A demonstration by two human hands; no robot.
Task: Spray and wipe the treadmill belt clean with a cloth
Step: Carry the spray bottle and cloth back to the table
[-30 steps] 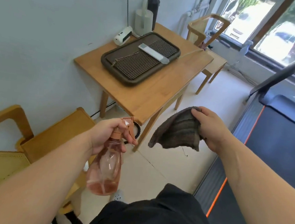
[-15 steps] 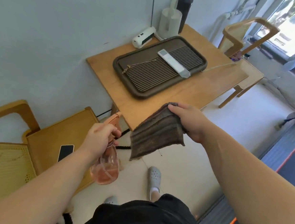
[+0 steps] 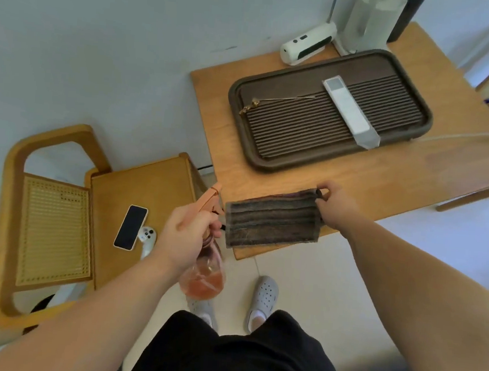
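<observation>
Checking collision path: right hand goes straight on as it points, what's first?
Likely the dark tray on the table, at its near rim, if the right hand travels low; height unclear.

One bottle (image 3: 202,278), one cloth (image 3: 272,225). The table (image 3: 413,175) bears one tray (image 3: 300,131), one remote (image 3: 347,108), one jug (image 3: 367,19). The chair (image 3: 137,188) holds one phone (image 3: 131,226); two shoes (image 3: 262,299) below.

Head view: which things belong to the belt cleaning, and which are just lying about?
Job: spray bottle in left hand; cloth in right hand.
Lying about: phone, slatted tray, white remote on it, table, chair.
</observation>
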